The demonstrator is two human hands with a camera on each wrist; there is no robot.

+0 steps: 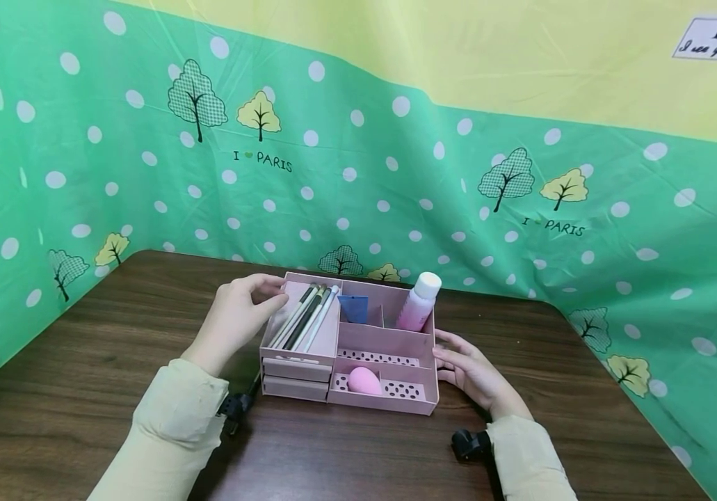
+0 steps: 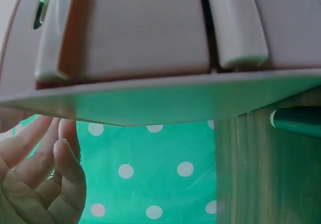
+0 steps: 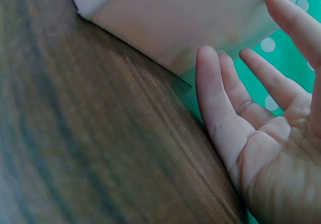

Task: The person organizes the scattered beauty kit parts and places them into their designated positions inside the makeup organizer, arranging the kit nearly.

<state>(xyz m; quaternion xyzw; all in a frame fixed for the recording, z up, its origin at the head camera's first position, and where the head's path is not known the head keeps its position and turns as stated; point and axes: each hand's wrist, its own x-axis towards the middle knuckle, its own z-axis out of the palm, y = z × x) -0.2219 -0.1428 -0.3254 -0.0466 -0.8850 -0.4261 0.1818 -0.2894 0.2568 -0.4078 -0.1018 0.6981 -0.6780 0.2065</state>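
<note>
A pink desk organizer (image 1: 383, 341) sits on the brown table. Slim makeup brushes (image 1: 304, 319) lean in its left section, above two drawers (image 1: 295, 379). A bottle with pink liquid and a white cap (image 1: 419, 303) stands in the back right compartment, and a blue packet (image 1: 355, 308) stands near the middle. The pink makeup sponge (image 1: 364, 380) lies in the front tray. My left hand (image 1: 239, 309) has its thumb and fingertips at the organizer's upper left rim. At the right side wall, my right hand (image 1: 473, 369) rests its loosely extended fingertips.
Behind the table (image 1: 358, 452) hangs a green and yellow curtain (image 1: 389, 174) with dots and trees. A black wrist camera (image 1: 236, 410) is strapped at the left cuff and another camera (image 1: 471, 444) at the right. One dark green rod (image 2: 301, 121) shows in the left wrist view.
</note>
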